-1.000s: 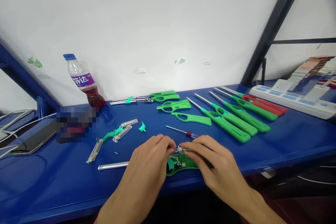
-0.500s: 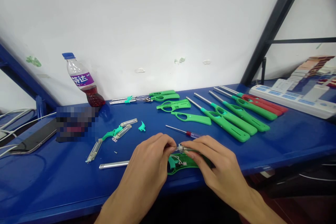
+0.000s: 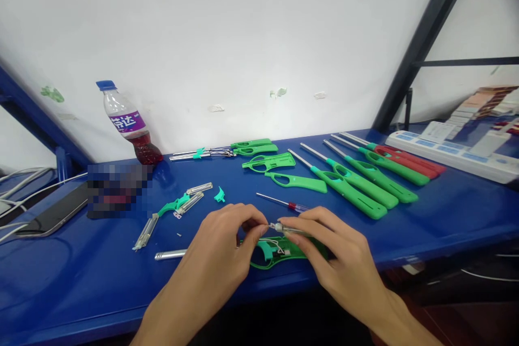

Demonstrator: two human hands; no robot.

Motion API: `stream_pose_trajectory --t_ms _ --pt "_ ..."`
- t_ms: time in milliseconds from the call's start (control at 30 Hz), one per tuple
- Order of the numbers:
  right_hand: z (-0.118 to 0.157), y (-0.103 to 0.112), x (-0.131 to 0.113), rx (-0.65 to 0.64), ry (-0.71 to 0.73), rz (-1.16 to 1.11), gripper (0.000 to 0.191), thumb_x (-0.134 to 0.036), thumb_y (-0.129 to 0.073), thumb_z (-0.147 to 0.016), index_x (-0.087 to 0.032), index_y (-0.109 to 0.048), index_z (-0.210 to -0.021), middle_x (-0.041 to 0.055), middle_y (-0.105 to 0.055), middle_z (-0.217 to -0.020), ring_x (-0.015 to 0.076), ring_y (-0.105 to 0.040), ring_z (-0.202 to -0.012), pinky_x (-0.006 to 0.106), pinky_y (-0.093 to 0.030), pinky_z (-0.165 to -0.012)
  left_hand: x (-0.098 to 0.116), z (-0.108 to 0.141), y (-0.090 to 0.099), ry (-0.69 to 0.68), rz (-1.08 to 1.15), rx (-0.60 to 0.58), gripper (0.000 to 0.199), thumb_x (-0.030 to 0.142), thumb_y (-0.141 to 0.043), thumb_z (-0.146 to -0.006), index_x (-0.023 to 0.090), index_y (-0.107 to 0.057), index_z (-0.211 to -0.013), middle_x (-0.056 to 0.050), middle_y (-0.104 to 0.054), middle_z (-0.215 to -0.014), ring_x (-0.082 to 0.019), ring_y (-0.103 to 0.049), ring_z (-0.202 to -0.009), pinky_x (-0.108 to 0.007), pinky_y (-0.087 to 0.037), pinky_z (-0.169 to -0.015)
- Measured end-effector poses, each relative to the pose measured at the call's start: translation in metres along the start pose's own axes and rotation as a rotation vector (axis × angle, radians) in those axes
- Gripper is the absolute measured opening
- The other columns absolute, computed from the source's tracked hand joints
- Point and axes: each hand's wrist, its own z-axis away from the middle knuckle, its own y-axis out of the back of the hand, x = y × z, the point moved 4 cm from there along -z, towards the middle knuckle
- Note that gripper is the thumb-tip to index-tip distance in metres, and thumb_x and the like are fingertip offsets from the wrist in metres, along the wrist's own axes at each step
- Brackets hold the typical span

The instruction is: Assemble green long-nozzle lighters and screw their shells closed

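My right hand (image 3: 340, 248) is closed around a clear lighter fuel tank (image 3: 279, 227), its pale valve end pointing left. My left hand (image 3: 219, 243) pinches at a tiny part at that valve end; the fingers hide most of it. Below both hands lies an opened green lighter half-shell (image 3: 259, 264) with a teal trigger (image 3: 265, 250) and white wires inside. A metal lighter tube (image 3: 170, 254) sticks out to the left from under my left hand. Just behind the fingers lies a screwdriver (image 3: 279, 201), its handle partly covered.
On the blue table (image 3: 93, 275), loose fuel tanks (image 3: 146, 231) and teal pieces (image 3: 219, 194) lie at left. Empty green shells (image 3: 298, 181) and metal tubes (image 3: 190, 156) lie behind. Assembled lighters (image 3: 357, 197) stretch rightward to a power strip (image 3: 454, 157). A drink bottle (image 3: 130, 121) stands back left.
My left hand has shifted slightly left, showing more of the tank's valve end and the green shell. The right hand stays almost in place, still holding the tank.
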Motion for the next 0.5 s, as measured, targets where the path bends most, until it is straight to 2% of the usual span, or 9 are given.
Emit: stream_pose_trajectory --t_ms 233,500 --pt "0.0001 -0.0002 0.0020 -0.012 0.005 0.009 0.029 -0.010 -0.065 -0.102 -0.024 -0.077 -0.124 0.0036 -0.069 -0.095 0.0169 -0.068 -0.085 0.028 -0.058 -0.071 0.0036 -0.0013 0.0007 -0.042 -0.001 0.033 0.018 0.013 -0.062 -0.098 0.026 -0.073 -0.091 0.004 -0.076 -0.091 -0.019 -0.065 -0.079 -0.032 -0.046 -0.072" --pt "0.0004 0.0008 0.0027 -0.023 0.000 -0.013 0.032 -0.007 -0.064 -0.101 -0.025 -0.077 -0.124 0.0044 -0.070 -0.097 0.0163 -0.071 -0.087 0.028 -0.061 -0.071 0.0059 0.0015 -0.0012 -0.168 -0.051 0.074 0.018 0.010 -0.060 -0.099 0.023 -0.070 -0.090 0.001 -0.071 -0.086 -0.019 -0.060 -0.077 -0.034 -0.046 -0.075"
